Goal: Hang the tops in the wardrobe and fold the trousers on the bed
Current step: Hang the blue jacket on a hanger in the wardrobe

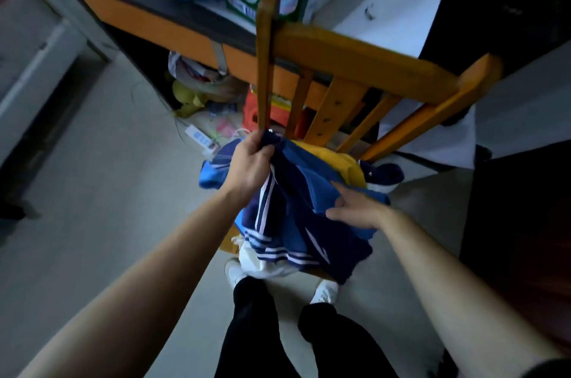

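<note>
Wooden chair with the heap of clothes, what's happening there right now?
A person stands over the orange-brown wooden chair, which is heaped with clothes. Their left hand grips the bunched top of a navy garment with white stripes and holds it up from the heap, while the right hand rests on its fabric lower down. A yellow garment and a white garment lie underneath.

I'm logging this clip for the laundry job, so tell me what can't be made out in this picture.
Head view throughout.
The navy striped garment: top or trousers unclear, as it is bunched in the left hand.
The right hand: whether it pinches the cloth or only rests on it is lost to blur.
The yellow garment: mostly covered by the navy one.
The chair: its seat is hidden under the clothes.
</note>
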The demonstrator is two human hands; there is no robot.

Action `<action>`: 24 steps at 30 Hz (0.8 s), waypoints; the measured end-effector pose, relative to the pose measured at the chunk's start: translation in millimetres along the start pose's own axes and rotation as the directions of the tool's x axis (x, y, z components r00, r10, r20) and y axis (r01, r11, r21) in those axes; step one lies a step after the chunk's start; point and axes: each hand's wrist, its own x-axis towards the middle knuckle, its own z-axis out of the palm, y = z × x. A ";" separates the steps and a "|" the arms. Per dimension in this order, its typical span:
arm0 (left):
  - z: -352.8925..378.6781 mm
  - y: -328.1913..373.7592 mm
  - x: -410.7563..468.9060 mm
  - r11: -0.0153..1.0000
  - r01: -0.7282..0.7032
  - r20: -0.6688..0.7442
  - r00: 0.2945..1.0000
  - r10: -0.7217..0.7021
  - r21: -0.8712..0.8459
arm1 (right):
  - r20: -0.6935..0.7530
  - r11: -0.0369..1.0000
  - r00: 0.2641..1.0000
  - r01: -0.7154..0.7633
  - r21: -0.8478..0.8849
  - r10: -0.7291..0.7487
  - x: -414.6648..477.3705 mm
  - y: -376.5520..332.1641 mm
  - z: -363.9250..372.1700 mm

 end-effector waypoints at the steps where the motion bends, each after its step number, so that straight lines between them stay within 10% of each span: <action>1: -1.3 23.8 -5.5 0.999 -0.008 0.054 0.998 0.010 -0.046 | -0.032 0.999 1.000 0.002 0.043 -0.001 -11.7 -10.0 -16.0; 11: -3.5 259.4 -77.2 0.942 -0.284 0.305 0.894 0.327 -0.178 | -0.595 0.973 0.771 0.211 -0.097 -0.227 -135.8 -81.3 -138.5; 19: 2.2 376.9 -153.0 0.865 -0.499 0.222 0.839 0.496 -0.049 | -0.601 0.915 0.709 0.391 -0.100 -0.369 -207.5 -87.0 -176.7; 24: 7.6 402.1 -198.3 0.823 -0.568 0.094 0.821 0.564 0.022 | -0.477 0.679 0.656 0.718 0.153 -0.585 -260.2 -117.1 -197.2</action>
